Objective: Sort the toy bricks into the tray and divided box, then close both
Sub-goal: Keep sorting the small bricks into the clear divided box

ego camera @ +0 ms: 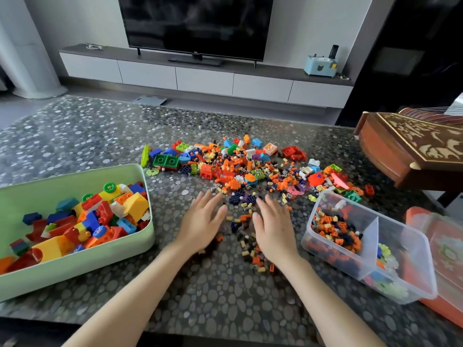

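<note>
A heap of mixed toy bricks lies on the pebble-patterned table, thinning into small orange, black and cream pieces near me. My left hand and right hand lie flat, fingers straight, on either side of those small pieces, holding nothing. At the left stands a green tray holding several large bricks. At the right is a clear divided box; its near-left compartment holds small orange and black bricks, another holds flower-shaped pieces.
An orange lid lies beyond the clear box at the right edge. A carved wooden piece of furniture stands at the far right. A TV and low cabinet are behind the table. The table's front edge is close below my forearms.
</note>
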The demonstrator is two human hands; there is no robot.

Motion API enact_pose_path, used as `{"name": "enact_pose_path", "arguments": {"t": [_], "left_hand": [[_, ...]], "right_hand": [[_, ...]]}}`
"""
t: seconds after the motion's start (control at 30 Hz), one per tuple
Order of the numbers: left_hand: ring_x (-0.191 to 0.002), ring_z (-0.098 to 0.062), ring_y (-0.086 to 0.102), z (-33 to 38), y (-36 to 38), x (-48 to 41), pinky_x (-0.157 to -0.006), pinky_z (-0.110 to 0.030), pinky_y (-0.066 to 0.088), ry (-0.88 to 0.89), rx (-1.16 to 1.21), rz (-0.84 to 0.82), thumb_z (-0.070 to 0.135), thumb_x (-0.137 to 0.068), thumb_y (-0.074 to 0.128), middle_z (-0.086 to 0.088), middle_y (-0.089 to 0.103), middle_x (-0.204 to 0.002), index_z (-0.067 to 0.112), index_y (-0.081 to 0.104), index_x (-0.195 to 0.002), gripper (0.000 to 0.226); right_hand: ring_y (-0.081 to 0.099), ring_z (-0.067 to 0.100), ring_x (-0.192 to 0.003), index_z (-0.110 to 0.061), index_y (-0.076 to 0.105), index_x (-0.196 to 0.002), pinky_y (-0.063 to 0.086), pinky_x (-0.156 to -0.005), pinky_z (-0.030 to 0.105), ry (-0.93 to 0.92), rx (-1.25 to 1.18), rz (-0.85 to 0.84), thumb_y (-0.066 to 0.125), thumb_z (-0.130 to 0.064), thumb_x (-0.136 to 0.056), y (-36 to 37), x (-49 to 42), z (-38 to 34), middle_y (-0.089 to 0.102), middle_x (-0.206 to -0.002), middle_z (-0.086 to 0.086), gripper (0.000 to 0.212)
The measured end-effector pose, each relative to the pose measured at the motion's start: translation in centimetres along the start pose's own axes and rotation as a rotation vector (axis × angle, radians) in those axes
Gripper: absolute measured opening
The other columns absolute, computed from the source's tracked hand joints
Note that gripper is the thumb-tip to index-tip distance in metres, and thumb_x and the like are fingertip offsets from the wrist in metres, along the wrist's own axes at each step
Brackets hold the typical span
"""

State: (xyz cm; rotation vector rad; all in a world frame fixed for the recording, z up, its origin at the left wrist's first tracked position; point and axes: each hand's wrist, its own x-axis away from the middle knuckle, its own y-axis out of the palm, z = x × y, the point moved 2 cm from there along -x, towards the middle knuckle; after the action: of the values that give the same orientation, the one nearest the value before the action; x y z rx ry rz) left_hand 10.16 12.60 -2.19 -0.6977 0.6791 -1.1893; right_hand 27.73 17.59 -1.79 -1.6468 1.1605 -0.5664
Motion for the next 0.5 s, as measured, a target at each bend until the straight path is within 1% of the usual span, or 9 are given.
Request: {"name": "enact_pose_path", "arguments": {"t": [0.07,0.1,0.17,0.27,0.33,0.37,0.43,0.47,0.5], "left_hand": [[-0.146,-0.016,0.003,0.2,0.3,-1.5,-0.116,-0.032,0.005,0.013,-0.103,-0.062,0.047,-0.100,0.024,0.004,0.014,-0.157,0.032,0.027,-0.147,0.050],[-0.146,-0.016,0.004,0.5,0.6,-2.1,-0.116,-0.030,0.002,0.051,-0.134,-0.080,0.045,-0.101,0.023,0.002,0.014,-0.157,0.032,0.029,-0.147,0.048],[-0.145,-0.013,0.008,1.0,1.1,-2.1,-0.116,-0.027,0.000,0.121,-0.134,-0.088,0.040,-0.102,0.026,0.004,0.018,-0.156,0.028,0.035,-0.144,0.045],[-0.142,-0.008,0.019,0.8,1.3,0.0,-0.115,-0.020,0.004,0.213,-0.031,-0.076,0.032,-0.101,0.036,0.006,0.033,-0.150,0.019,0.047,-0.138,0.040],[-0.140,-0.004,0.025,0.4,1.1,1.9,-0.116,-0.018,0.008,0.252,0.075,-0.108,0.027,-0.100,0.039,0.008,0.042,-0.144,0.017,0.053,-0.133,0.036],[-0.138,-0.001,0.026,0.4,0.8,2.6,-0.117,-0.019,0.010,0.255,0.125,-0.136,0.027,-0.100,0.040,0.011,0.044,-0.141,0.018,0.054,-0.131,0.035],[-0.136,0.004,0.027,0.1,0.1,3.8,-0.118,-0.024,0.016,0.186,0.242,-0.187,0.034,-0.098,0.040,0.017,0.043,-0.139,0.024,0.055,-0.130,0.037],[-0.136,0.004,0.028,-0.2,-0.4,4.3,-0.117,-0.026,0.020,0.123,0.301,-0.197,0.043,-0.096,0.039,0.018,0.042,-0.140,0.030,0.054,-0.131,0.040],[-0.136,0.003,0.028,-0.4,-0.9,4.8,-0.116,-0.028,0.023,0.069,0.335,-0.196,0.054,-0.093,0.038,0.017,0.042,-0.142,0.036,0.051,-0.132,0.045]], "right_hand": [[0.005,0.022,-0.147,-0.017,0.021,-0.150,0.001,-0.119,0.040,0.073,0.031,-0.092,0.021,-0.037,-0.103,0.3,-2.1,0.6,0.010,-0.159,0.006,0.052],[0.004,0.022,-0.147,-0.016,0.019,-0.151,0.000,-0.119,0.040,0.065,0.026,-0.125,0.021,-0.036,-0.103,0.5,-2.6,0.5,0.009,-0.159,0.006,0.051],[0.004,0.019,-0.147,-0.015,0.022,-0.150,-0.004,-0.119,0.035,0.001,-0.008,-0.140,0.021,-0.034,-0.104,0.8,-2.2,-0.2,0.011,-0.159,0.004,0.050],[0.007,0.011,-0.146,-0.015,0.031,-0.147,-0.008,-0.115,0.022,-0.104,-0.095,-0.107,0.026,-0.030,-0.104,0.8,1.1,-0.7,0.016,-0.158,0.000,0.046],[0.010,0.005,-0.144,-0.018,0.039,-0.144,-0.006,-0.114,0.016,-0.160,-0.173,-0.107,0.030,-0.030,-0.103,0.5,3.3,-0.7,0.022,-0.154,-0.007,0.043],[0.012,0.003,-0.143,-0.020,0.042,-0.141,-0.004,-0.114,0.014,-0.165,-0.225,-0.118,0.032,-0.030,-0.103,0.1,4.0,-0.7,0.025,-0.151,-0.012,0.041],[0.013,-0.002,-0.142,-0.025,0.044,-0.140,0.002,-0.116,0.016,-0.120,-0.334,-0.151,0.036,-0.035,-0.101,-1.2,4.8,-0.6,0.025,-0.145,-0.021,0.041],[0.011,-0.005,-0.141,-0.028,0.042,-0.140,0.005,-0.117,0.020,-0.094,-0.377,-0.172,0.039,-0.042,-0.098,-1.8,5.1,-0.4,0.023,-0.145,-0.024,0.045],[0.007,-0.006,-0.141,-0.032,0.037,-0.142,0.005,-0.118,0.024,-0.084,-0.390,-0.196,0.042,-0.052,-0.093,-2.2,5.5,-0.1,0.019,-0.148,-0.024,0.053]]}}
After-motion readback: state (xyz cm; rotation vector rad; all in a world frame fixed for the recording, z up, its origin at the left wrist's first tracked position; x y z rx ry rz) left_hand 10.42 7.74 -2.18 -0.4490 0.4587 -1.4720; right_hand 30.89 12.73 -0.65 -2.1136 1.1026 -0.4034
